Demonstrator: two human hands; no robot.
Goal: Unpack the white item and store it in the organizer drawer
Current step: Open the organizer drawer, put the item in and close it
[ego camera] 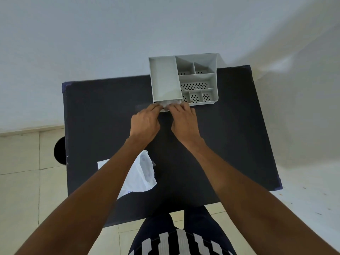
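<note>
Hands meet at the organizer's drawer near the table's far edge.
Left hand and right hand pinch a crumpled white item in the pulled-out drawer under the grey organizer; fingers hide most of it, its axis unreadable. An empty plastic bag lies near the black table's front-left corner.

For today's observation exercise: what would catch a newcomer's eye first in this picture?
First, the left hand and right hand meeting mid-table, fingers pressing a crinkly white item into the drawer at the grey organizer's near edge. Next, the empty white bag lying nearer the person on the black table.
</note>
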